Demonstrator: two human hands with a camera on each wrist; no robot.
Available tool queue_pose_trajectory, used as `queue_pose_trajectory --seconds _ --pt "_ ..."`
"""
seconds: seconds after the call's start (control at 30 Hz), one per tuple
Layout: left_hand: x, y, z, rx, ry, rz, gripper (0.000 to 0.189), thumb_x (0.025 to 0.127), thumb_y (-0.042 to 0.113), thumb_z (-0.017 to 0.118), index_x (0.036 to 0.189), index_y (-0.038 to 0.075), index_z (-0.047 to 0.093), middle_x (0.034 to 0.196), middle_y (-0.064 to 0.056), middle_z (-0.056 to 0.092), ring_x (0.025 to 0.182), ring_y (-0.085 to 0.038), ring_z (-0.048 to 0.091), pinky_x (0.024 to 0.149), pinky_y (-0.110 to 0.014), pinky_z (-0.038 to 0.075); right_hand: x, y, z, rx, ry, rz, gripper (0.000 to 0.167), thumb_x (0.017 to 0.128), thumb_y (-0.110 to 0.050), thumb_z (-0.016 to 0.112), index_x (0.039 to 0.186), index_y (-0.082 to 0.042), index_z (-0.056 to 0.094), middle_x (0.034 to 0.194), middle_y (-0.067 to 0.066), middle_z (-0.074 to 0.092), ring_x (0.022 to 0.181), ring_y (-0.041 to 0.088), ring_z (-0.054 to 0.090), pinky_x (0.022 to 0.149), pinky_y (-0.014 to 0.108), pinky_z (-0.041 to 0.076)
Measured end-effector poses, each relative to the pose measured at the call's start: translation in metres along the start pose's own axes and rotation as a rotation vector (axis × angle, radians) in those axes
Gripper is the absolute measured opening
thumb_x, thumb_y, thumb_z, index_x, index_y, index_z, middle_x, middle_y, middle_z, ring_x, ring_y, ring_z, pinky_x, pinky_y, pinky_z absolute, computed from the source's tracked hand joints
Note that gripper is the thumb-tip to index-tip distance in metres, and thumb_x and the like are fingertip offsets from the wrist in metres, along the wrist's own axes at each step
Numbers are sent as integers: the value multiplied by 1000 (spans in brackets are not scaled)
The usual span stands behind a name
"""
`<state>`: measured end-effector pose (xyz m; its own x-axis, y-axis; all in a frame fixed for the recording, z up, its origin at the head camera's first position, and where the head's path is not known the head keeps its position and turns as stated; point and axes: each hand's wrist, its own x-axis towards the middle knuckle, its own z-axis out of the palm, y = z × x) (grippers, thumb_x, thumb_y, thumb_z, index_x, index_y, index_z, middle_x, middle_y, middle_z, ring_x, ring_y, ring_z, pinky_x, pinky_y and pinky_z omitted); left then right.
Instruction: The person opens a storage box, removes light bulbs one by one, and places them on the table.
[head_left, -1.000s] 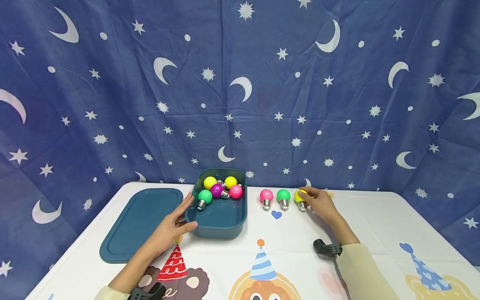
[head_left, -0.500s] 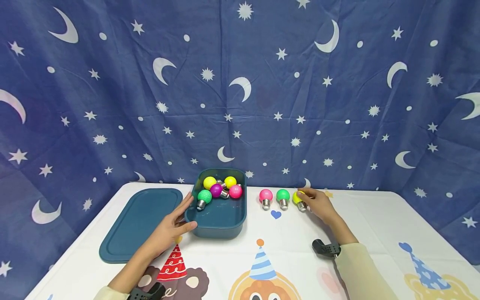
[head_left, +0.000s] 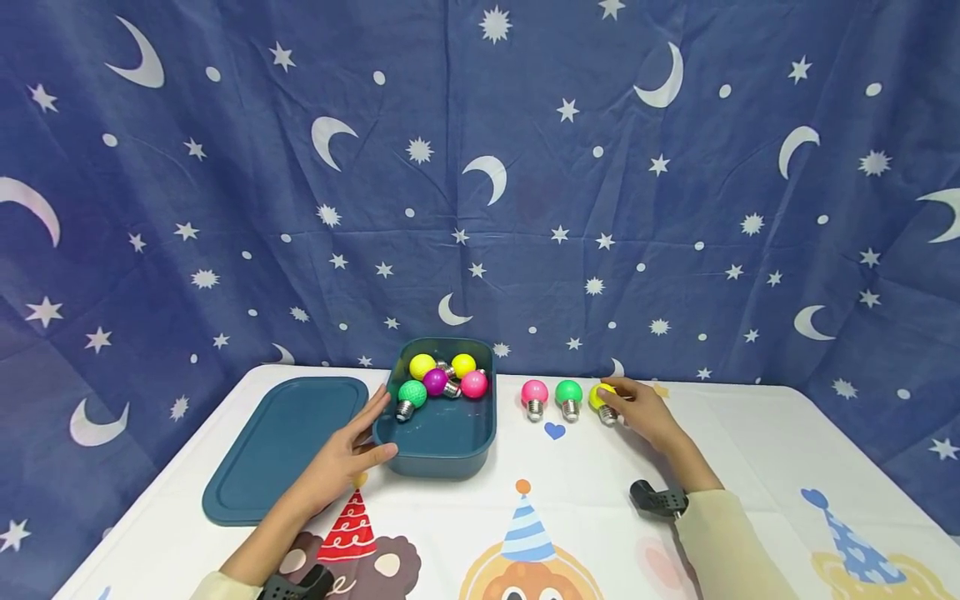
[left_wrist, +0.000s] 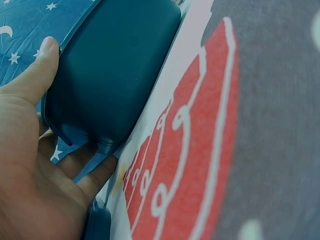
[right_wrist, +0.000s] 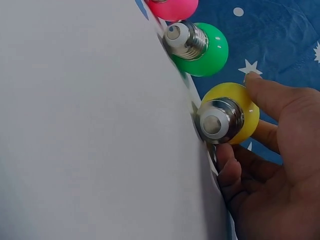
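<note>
My left hand (head_left: 337, 467) rests at the near left corner of a dark teal plastic box (head_left: 438, 467), with straight fingers along its side and the thumb at the front. In the left wrist view the thumb lies at the box's rim. Several coloured light bulbs lie inside, among them a green one (head_left: 412, 393) and a purple one (head_left: 435, 382). My right hand (head_left: 647, 414) holds a yellow light bulb (right_wrist: 249, 112) by its globe, low at the table, its metal base facing me. Left of it in a row lie a green bulb (head_left: 568, 392) and a pink bulb (head_left: 534, 392).
A flat teal lid (head_left: 281, 450) lies on the table left of the box, beside my left forearm. The white tablecloth (head_left: 420, 525) carries printed animals in party hats. Behind the table hangs a blue curtain (head_left: 540, 183) with moons and stars.
The yellow bulb has turned slightly in my right hand, its base now angled more to the right. My left hand and the box have stayed in place.
</note>
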<state>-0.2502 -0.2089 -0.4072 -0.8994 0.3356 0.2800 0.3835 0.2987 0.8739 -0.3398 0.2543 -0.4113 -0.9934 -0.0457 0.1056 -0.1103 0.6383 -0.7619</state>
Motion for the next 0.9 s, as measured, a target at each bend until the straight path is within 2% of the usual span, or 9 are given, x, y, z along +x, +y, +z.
queue_pose_trajectory --seconds 0.3,0.73,0.9 --pt "0 0 1 -5 3 -10 74 93 14 64 153 9 22 160 -2 9 140 -39 17 107 -53 24 1 3 0 1 30 -6 52 93 -33 62 135 -4 52 117 19 59 89 25 57 63 27 49" --pt "0 -1 1 -6 4 -1 74 93 15 64 153 9 22 160 -3 9 139 -40 20 105 -55 27 1 2 0 -10 31 -8 56 92 -37 63 136 -4 51 116 19 59 91 26 57 65 29 49" --pt "0 -2 1 -2 5 9 74 93 13 64 153 8 22 160 -4 9 140 -38 20 106 -53 27 2 4 0 -35 29 -5 58 92 -39 62 136 -3 50 120 21 57 98 28 57 69 30 49"
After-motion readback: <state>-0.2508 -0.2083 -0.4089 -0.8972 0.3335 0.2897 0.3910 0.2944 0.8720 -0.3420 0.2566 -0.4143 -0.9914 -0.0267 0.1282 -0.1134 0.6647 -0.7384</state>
